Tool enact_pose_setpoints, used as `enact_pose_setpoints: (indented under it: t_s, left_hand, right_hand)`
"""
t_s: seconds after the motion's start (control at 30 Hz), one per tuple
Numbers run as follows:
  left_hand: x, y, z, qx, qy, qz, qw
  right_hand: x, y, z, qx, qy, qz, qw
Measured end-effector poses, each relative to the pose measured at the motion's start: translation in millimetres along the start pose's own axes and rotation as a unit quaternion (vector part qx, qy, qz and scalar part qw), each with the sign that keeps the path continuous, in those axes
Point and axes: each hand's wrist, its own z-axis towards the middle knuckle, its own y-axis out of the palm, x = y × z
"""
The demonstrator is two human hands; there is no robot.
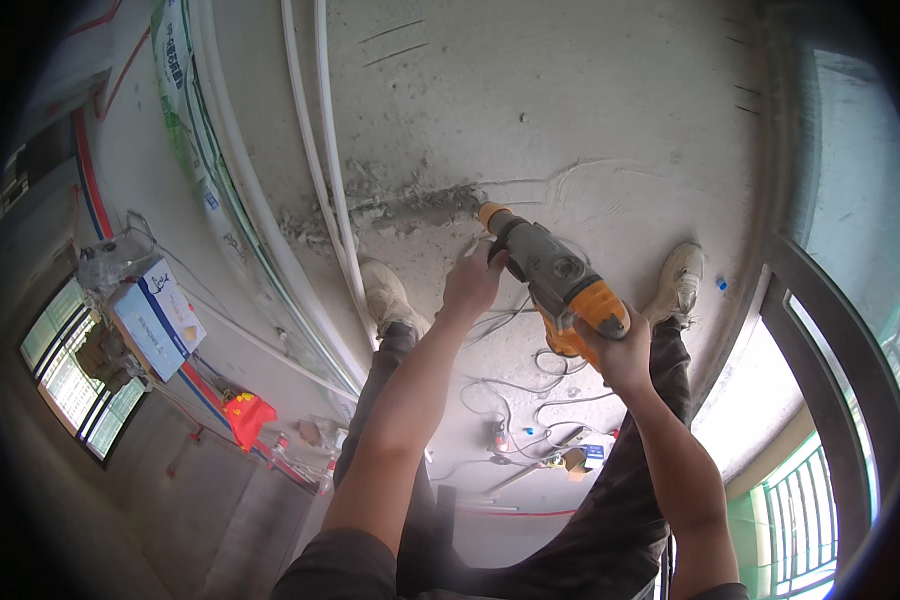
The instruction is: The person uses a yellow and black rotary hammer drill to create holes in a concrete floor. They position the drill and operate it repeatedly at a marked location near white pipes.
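An orange and grey rotary hammer (555,262) is held in front of me, tilted so its orange nose points up and to the left. My left hand (471,284) is closed at its front side, by what seems to be a side handle mostly hidden in the fist. Round the rear grip wraps my right hand (620,350). Just beyond the nose, a rough broken groove (420,207) with loose rubble runs leftward across the grey concrete. No bit can be made out clearly.
Long white pipes (322,150) lie left of the groove. My shoes (682,280) stand either side of the tool. Looped grey cable (500,395) trails below it. A cardboard box (158,318) and red bag (247,416) are at left, a dark-framed glass door (835,330) at right.
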Motion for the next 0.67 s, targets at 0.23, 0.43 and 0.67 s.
enact_pose_setpoints:
  t_s: [0.23, 0.43, 0.67]
  left_hand:
    - [5, -9, -22, 0.017, -0.01, 0.007, 1.0]
    - [30, -13, -57, -0.043, 0.084, -0.051, 0.994]
    - [3, 31, 6, -0.108, 0.085, 0.014, 0.99]
  right_hand:
    - [-14, -3, -33, -0.017, 0.011, 0.006, 1.0]
    - [-26, -19, -107, -0.039, 0.057, 0.061, 0.996]
    - [-2, 6, -73, 0.03, 0.049, -0.033, 0.998]
